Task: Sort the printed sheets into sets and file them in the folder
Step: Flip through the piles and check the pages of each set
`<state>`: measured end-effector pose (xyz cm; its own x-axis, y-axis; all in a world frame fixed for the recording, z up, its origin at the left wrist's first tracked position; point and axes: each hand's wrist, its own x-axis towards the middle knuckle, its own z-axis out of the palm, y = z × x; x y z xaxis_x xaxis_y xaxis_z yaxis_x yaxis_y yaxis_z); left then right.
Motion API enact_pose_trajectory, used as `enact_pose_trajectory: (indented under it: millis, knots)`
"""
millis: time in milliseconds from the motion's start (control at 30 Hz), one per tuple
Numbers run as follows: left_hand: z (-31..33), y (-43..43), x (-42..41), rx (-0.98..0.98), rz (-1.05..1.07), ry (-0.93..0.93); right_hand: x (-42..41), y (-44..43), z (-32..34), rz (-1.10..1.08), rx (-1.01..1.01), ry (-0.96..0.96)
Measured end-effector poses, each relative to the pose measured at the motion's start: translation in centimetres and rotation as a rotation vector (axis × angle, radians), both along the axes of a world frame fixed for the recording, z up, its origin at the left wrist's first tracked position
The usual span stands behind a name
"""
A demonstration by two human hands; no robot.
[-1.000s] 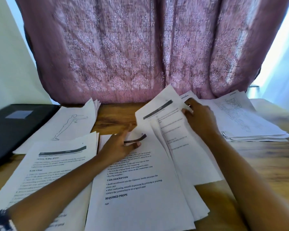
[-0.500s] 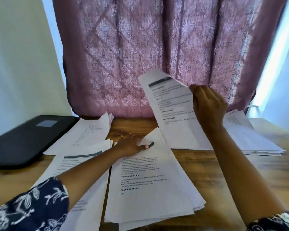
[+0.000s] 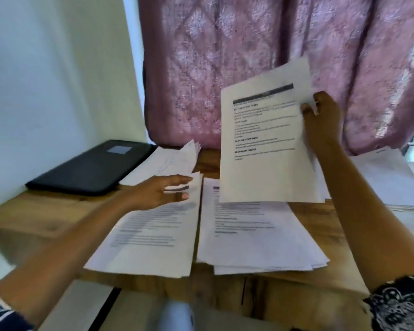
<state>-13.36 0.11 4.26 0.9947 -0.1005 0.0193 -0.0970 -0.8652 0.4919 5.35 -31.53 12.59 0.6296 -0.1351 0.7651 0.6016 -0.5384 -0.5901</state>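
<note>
Head view, frame motion-blurred. Left of frame: black folder [image 3: 89,167] lies closed and flat on the counter [image 3: 34,216]; I judge filing not yet begun. Just right of it is a back pile [image 3: 170,161] with a faint line drawing. Lower centre-left: left pile [image 3: 153,230], text too smeared to read. The left grip [image 3: 163,192] sits at that pile's far right corner, fingers above and thumb below, pinching the top sheets' corner as far as I can make out. Centre: centre pile [image 3: 256,235], fanned, just beside the left pile and not overlapping it. Above its far end hangs the held sheet [image 3: 265,144], upright, long axis near vertical, printed face toward me, dark header bar at top. The right grip [image 3: 320,118] pinches it at the upper right edge. Right edge of frame: right pile [image 3: 387,177]. Key relation: the held sheet's lower edge hangs over the centre pile; the left pile lies down-left of it, near the left grip. I cannot tell which set it matches.
</note>
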Motion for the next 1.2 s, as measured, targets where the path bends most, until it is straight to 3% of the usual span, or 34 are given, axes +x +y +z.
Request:
enact_pose_trajectory:
  millis: [100,200,333,433,533,767,833,967,1200]
  knots:
    - [-1.3,1.1,-4.7,-0.009,0.007,0.092,0.4,1.4,-3.3,0.108,-0.056,0.239]
    - [-3.9,3.0,-8.0,0.118,-0.13,0.081,-0.3,2.6,-7.2,0.158,-0.092,0.401]
    - [-7.9,4.6,-10.3,0.416,-0.199,-0.017,-1.8,2.8,-11.3,0.123,-0.149,0.466]
    - [-10.0,5.4,-10.6,0.472,-0.221,-0.202,-2.8,2.7,-12.7,0.127,-0.141,0.485]
    - [-10.4,5.8,-10.6,0.379,-0.189,-0.25,-3.3,2.4,-12.7,0.096,-0.144,0.482]
    - [-8.3,4.4,-10.8,-0.258,0.155,-0.325,-4.3,2.0,-12.0,0.05,-0.109,0.514]
    - [-7.9,3.9,-10.7,-0.353,0.216,-0.345,-4.9,2.6,-11.9,0.056,-0.112,0.567]
    - [-7.7,1.5,-10.2,-0.326,0.103,-0.328,-5.9,5.9,-12.9,0.2,-0.043,0.709]
    - [-9.1,-0.5,-8.4,0.044,-0.133,-0.171,-8.8,11.2,-14.3,0.451,0.142,1.009]
